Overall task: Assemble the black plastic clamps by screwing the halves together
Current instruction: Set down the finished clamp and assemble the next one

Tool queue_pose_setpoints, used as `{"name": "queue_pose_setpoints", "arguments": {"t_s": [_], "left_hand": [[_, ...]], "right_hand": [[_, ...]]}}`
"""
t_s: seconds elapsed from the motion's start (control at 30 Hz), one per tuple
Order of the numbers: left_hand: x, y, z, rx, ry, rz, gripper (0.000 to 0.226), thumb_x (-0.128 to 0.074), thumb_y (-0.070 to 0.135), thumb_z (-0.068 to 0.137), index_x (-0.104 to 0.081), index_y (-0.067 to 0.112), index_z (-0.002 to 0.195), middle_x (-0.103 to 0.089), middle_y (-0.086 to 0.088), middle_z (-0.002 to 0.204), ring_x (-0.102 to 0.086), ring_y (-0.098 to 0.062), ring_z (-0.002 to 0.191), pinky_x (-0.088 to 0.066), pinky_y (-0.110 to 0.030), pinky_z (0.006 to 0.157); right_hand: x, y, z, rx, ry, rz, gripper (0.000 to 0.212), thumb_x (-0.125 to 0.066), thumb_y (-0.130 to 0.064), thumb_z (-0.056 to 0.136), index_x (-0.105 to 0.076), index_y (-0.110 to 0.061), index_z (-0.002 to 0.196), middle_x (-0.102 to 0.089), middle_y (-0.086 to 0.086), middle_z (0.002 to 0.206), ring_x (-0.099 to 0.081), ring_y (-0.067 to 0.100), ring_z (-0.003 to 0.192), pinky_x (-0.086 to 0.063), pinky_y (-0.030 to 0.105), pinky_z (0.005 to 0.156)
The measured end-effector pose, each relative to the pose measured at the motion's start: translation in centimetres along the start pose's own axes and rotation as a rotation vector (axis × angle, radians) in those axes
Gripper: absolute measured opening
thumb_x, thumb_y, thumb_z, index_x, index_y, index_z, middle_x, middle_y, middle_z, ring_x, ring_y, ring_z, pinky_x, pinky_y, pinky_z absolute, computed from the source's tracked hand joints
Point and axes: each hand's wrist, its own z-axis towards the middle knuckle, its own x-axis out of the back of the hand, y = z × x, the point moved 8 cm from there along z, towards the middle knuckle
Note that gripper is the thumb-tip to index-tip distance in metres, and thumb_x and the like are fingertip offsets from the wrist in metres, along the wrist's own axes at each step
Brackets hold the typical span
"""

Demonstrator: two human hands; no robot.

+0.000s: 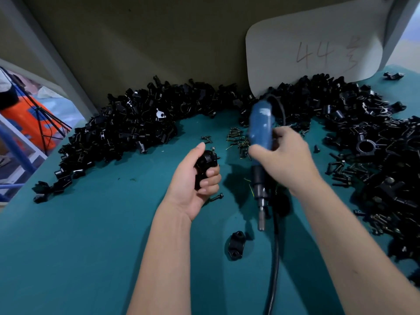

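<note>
Here the left hand (195, 178) is held palm-up above the teal worktop (91, 246), thumb raised and fingers curled, so that its grip is closed round a black clamp (205, 165). The clamp is seated in the palm, and a screw (213, 149) is seen standing out of its top, just beyond the fingertips. The right hand (284, 160) is raised beside it, and its grip is wrapped round the blue body of an electric screwdriver (260, 142), whose bit (261, 221) is pointed downward, apart from the clamp. A single clamp half (236, 245) is lying on the worktop below the bit. Loose screws (238, 139) are scattered between the hands and the heaps of black parts (127, 128) behind.
</note>
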Motion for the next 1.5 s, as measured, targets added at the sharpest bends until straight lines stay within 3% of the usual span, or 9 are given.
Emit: {"name": "queue_pose_setpoints", "arguments": {"t_s": [0.1,0.2,0.27,0.4,0.63,0.87,1.2,1.3,1.5], "left_hand": [[-0.4,0.0,-0.3,-0.01,-0.058,0.034,0.027,-0.058,0.037,0.101,-0.044,0.013,0.099,-0.048,-0.003,0.071,-0.032,-0.01,0.053,-0.027,-0.017,0.041],[-0.5,0.4,-0.3,-0.1,-0.07,0.126,0.021,-0.068,0.016,0.092,-0.052,0.007,0.104,-0.058,-0.009,0.077,-0.041,-0.011,0.056,-0.036,-0.019,0.046],[-0.6,0.7,-0.3,-0.184,-0.063,0.236,0.011,-0.068,0.01,0.094,-0.059,0.008,0.1,-0.062,-0.009,0.078,-0.045,-0.011,0.057,-0.041,-0.02,0.049],[-1.3,0.9,-0.2,-0.273,-0.092,0.391,0.017,-0.073,0.011,0.087,-0.064,0.006,0.102,-0.064,-0.004,0.075,-0.047,-0.011,0.056,-0.043,-0.021,0.05],[-1.7,0.9,-0.2,-0.307,-0.051,0.395,0.014,-0.076,0.011,0.083,-0.07,0.006,0.095,-0.064,-0.009,0.077,-0.046,-0.012,0.056,-0.04,-0.021,0.045],[-1.7,2.0,-0.5,-0.536,0.09,0.734,0.015,-0.083,0.014,0.081,-0.072,0.015,0.092,-0.071,-0.014,0.085,-0.061,-0.016,0.068,-0.052,-0.029,0.052],[-0.5,1.0,-1.2,-0.027,-0.09,0.218,0.032,-0.066,0.044,0.093,-0.069,0.012,0.097,-0.06,-0.007,0.068,-0.037,-0.005,0.043,-0.034,-0.015,0.036],[-0.4,0.9,-1.5,0.005,-0.116,0.134,0.023,-0.073,0.034,0.09,-0.071,0.013,0.098,-0.058,-0.005,0.071,-0.038,-0.003,0.046,-0.035,-0.013,0.037],[-0.8,0.6,-1.8,0.067,-0.195,-0.004,0.026,-0.066,0.015,0.088,-0.056,0.009,0.111,-0.061,-0.007,0.078,-0.041,-0.002,0.048,-0.043,-0.012,0.042]], "right_hand": [[-1.9,-0.6,-1.0,0.075,-0.054,-0.308,0.063,-0.084,-0.039,0.07,-0.04,-0.027,0.114,-0.058,-0.008,0.082,-0.058,0.01,0.068,-0.037,0.024,0.051],[-2.2,-1.8,-1.5,0.123,-0.01,-0.404,0.056,-0.084,-0.044,0.079,-0.042,-0.02,0.109,-0.058,0.001,0.093,-0.059,0.026,0.081,-0.043,0.033,0.066],[-1.6,-3.8,-1.8,0.237,0.122,-0.402,0.04,-0.069,-0.054,0.092,-0.049,-0.019,0.095,-0.061,0.001,0.085,-0.057,0.027,0.078,-0.038,0.035,0.065],[-2.3,-5.4,-2.4,0.291,0.041,-0.381,0.066,-0.041,-0.068,0.1,-0.046,-0.016,0.059,-0.053,0.002,0.057,-0.053,0.028,0.058,-0.032,0.035,0.054],[-2.6,-5.3,-2.4,0.307,0.022,-0.422,0.061,-0.042,-0.05,0.107,-0.042,-0.019,0.055,-0.052,0.006,0.058,-0.054,0.034,0.059,-0.034,0.035,0.056],[-3.0,-3.7,-1.6,0.184,-0.045,-0.296,0.059,-0.043,-0.037,0.109,-0.04,-0.013,0.055,-0.048,0.007,0.055,-0.048,0.031,0.055,-0.032,0.034,0.056],[-4.0,-7.2,-3.8,0.55,-0.258,-0.218,0.047,-0.04,-0.03,0.111,-0.034,-0.024,0.065,-0.038,-0.006,0.057,-0.035,0.014,0.052,-0.026,0.034,0.055],[-4.8,-6.7,-3.6,0.516,-0.392,-0.213,0.033,-0.044,-0.029,0.11,-0.043,-0.021,0.078,-0.043,-0.005,0.065,-0.037,0.011,0.057,-0.03,0.028,0.055],[-3.4,-6.2,-2.8,0.483,-0.301,0.032,0.016,-0.061,-0.02,0.104,-0.069,-0.016,0.09,-0.064,-0.006,0.075,-0.056,0.005,0.065,-0.043,0.018,0.064]]}}
